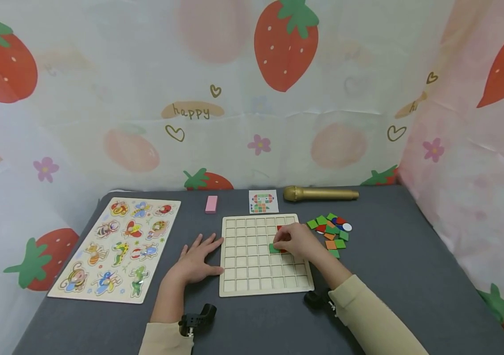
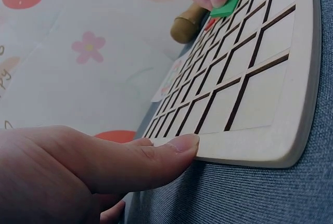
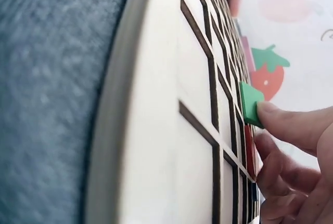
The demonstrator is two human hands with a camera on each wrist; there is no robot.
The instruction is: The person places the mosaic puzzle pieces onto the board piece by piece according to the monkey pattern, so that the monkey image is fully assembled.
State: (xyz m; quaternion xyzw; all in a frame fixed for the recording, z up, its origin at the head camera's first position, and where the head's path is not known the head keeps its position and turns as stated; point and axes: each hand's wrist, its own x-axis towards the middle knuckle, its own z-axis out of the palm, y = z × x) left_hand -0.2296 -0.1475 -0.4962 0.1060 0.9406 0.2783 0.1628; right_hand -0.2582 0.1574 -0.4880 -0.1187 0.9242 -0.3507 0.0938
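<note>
A pale wooden grid board (image 1: 267,292) lies in the middle of the table. Along its left edge rests my left hand (image 1: 195,262), fingers spread, with the thumb on the frame in the left wrist view. My right hand (image 1: 298,241) reaches over the right half of the board and pinches a small green square tile (image 1: 274,248) at one of the cells. In the right wrist view the thumb lies against this tile (image 3: 251,103), and a red tile (image 3: 250,151) sits beside it in the grid. Another red tile (image 1: 280,228) shows farther up, partly hidden by the hand.
Right of the board lies a loose pile of green, orange, red, blue and white pieces (image 1: 331,230). Behind it are a gold microphone (image 1: 320,194), a small pattern card (image 1: 263,201) and a pink block (image 1: 211,204). A board of cartoon insects (image 1: 118,249) lies at the left.
</note>
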